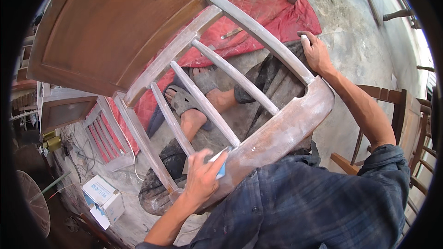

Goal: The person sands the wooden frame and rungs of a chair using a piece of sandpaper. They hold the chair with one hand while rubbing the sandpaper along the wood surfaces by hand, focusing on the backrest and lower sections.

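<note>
A wooden chair with a solid panel seat [121, 24] lies tilted over my legs, its back towards me. Its frame and back spindles [207, 100] look pale and dusty. My left hand [202, 176], slightly blurred, holds a small blue-and-white pad [221, 169] at the wide top rail [277, 128], beside the foot of a spindle. My right hand [315, 53] lies beyond the chair's right back post [259, 34], near my knee, with its fingers bent. A white covering or coating shows on its thumb. The right forearm crosses the rail's rounded corner.
A red quilted cloth [256, 17] covers the floor under the chair. A second chair [110, 138] lies at the left, near cables and an open white carton [104, 199]. A fan [33, 204] stands at the lower left. More wooden chairs [384, 110] stand at the right.
</note>
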`<state>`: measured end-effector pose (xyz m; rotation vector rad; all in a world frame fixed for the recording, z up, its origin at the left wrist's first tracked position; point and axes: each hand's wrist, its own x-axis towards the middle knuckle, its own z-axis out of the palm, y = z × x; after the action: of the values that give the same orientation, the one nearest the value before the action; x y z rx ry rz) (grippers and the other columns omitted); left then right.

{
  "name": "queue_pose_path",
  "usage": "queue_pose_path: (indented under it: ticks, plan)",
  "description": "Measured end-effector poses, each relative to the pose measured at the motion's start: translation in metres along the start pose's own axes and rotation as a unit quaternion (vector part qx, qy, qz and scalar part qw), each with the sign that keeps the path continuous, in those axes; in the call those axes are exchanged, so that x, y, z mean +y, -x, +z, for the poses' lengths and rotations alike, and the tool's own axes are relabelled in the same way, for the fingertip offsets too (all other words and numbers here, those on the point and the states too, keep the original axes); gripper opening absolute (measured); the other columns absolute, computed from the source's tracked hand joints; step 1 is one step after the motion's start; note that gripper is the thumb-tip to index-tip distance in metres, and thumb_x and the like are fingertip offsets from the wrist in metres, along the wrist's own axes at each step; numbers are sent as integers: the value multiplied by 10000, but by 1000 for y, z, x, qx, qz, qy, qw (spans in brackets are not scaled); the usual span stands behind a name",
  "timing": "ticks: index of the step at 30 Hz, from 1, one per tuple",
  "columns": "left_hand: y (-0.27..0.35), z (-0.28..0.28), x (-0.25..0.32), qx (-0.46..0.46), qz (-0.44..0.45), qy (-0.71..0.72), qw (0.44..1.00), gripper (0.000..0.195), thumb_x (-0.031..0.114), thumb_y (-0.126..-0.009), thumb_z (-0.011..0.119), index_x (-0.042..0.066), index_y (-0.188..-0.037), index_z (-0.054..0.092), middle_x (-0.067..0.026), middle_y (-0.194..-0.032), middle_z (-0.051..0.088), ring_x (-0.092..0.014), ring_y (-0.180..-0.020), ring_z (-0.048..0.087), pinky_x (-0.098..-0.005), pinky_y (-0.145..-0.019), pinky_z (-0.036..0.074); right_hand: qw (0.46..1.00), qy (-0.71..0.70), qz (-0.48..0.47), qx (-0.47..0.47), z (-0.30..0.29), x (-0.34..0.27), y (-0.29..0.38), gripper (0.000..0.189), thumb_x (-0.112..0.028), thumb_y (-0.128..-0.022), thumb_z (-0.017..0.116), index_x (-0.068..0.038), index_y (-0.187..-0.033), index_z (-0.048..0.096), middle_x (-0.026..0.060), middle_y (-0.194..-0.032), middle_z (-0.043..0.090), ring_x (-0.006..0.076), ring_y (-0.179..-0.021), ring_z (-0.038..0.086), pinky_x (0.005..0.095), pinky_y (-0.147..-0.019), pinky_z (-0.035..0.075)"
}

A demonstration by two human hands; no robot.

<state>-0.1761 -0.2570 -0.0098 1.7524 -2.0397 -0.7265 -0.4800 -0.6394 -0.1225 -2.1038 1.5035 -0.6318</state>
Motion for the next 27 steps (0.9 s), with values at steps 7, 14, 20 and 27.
queue_pose_path:
  ticks: [7, 14, 20, 27]
  plan:
    - [-64, 11, -30, -8, 138, -27, 990, 481, 86, -817, 645, 81, -1298, 664, -56, -1025, 713, -306, -1133, 562, -490, -958, 420, 999, 35, 8, -11, -5, 2, 3, 370, -277, -1009, 471, -47, -1221, 669, 286, -1060, 690, 447, -1039, 660, 467, -910, 511]
    - [-124, -22, -148, 107, 56, -112, 986, 470, 38, -779, 655, 87, -1243, 707, -186, -1023, 662, -349, -952, 568, -439, -855, 435, 1000, 17, 14, -13, -4, -7, 4, 377, -277, -1001, 475, -38, -1220, 668, 284, -1079, 692, 448, -1059, 654, 463, -929, 505]
    - [-149, -26, -190, 129, -56, -104, 985, 514, -44, -796, 614, 129, -1275, 690, -183, -1047, 602, -365, -977, 561, -464, -871, 434, 1000, 20, 0, -11, -5, -6, 2, 380, -278, -999, 474, -29, -1211, 668, 285, -1083, 691, 449, -1067, 650, 462, -942, 500]
    - [-95, -35, -180, 112, -30, -25, 993, 432, -10, -865, 619, 113, -1273, 693, -166, -1090, 579, -336, -1076, 562, -425, -934, 415, 1000, -5, 22, 0, -4, -2, 4, 347, -238, -1014, 481, -26, -1220, 662, 280, -1109, 688, 432, -1065, 660, 454, -934, 506]
